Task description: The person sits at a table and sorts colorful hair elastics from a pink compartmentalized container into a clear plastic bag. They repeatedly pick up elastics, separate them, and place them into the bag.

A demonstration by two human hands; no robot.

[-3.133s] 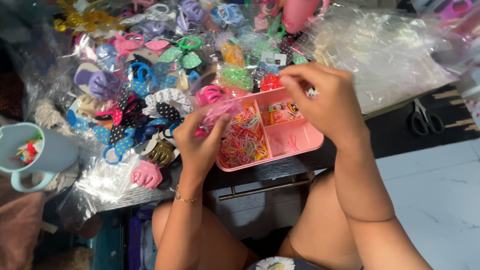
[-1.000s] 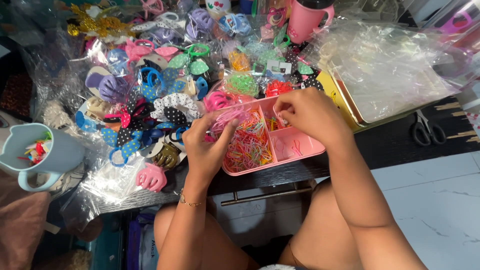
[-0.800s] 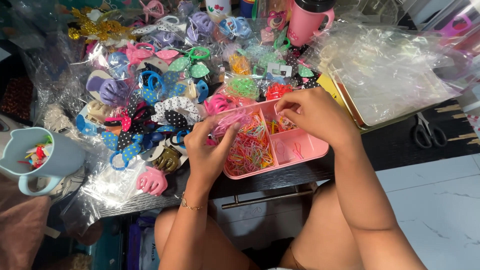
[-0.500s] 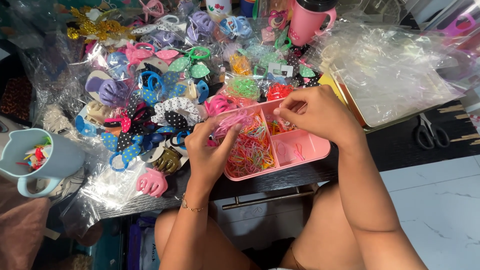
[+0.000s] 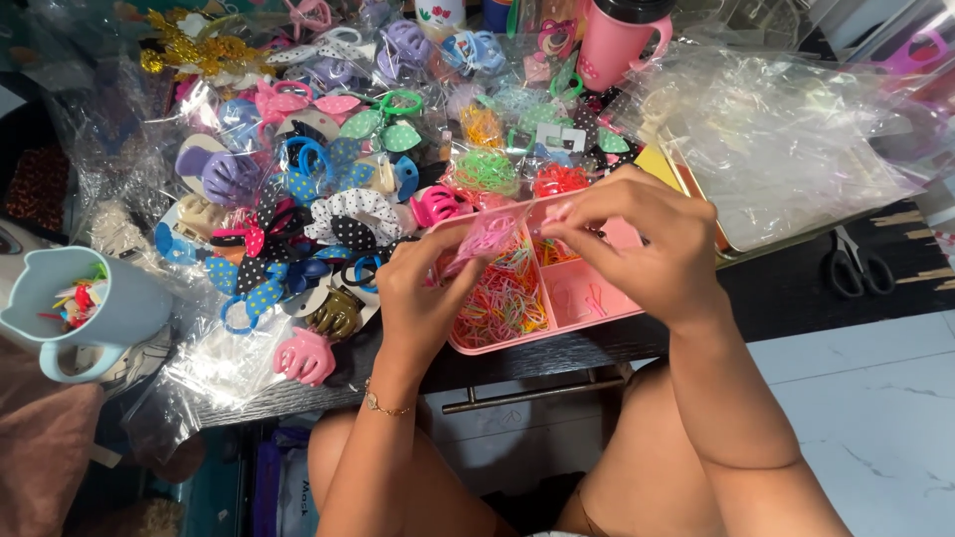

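Observation:
My left hand and my right hand together hold a small clear bag of pink hair elastics above a pink divided box. The left hand grips the bag's lower left side. The right hand pinches its upper right edge. The box's left compartment is full of thin multicoloured elastics. Its right compartments hold only a few. The box sits at the front edge of a dark table.
A heap of bagged hair clips, bows and scrunchies covers the table's left and back. A pink claw clip lies near the front edge. A blue mug stands far left, a pink cup at the back. Clear bags fill a tray; scissors lie right.
Both hands have stayed over the pink box, working the small pink bag between the fingers. The view has shifted slightly; the box and the heap have not moved.

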